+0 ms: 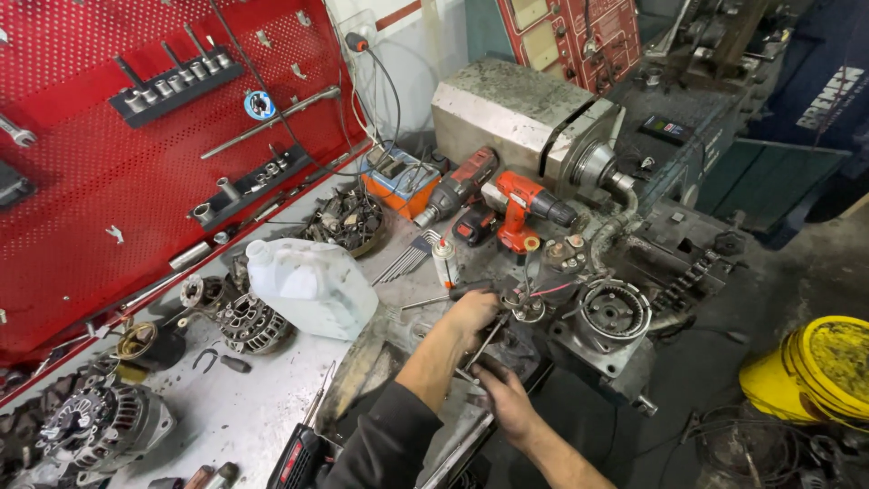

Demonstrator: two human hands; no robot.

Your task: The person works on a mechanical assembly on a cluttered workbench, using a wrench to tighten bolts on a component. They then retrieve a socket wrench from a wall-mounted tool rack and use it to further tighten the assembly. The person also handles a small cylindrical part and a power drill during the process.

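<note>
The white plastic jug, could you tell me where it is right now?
In the head view, the white plastic jug lies on the workbench, left of the left hand, beside a dismantled alternator.

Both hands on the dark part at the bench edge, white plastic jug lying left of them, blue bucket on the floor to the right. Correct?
Not quite: the bucket on the floor is yellow, not blue, as the head view shows. The rest holds: left hand and right hand are on the dark part, white jug to their left.
</note>
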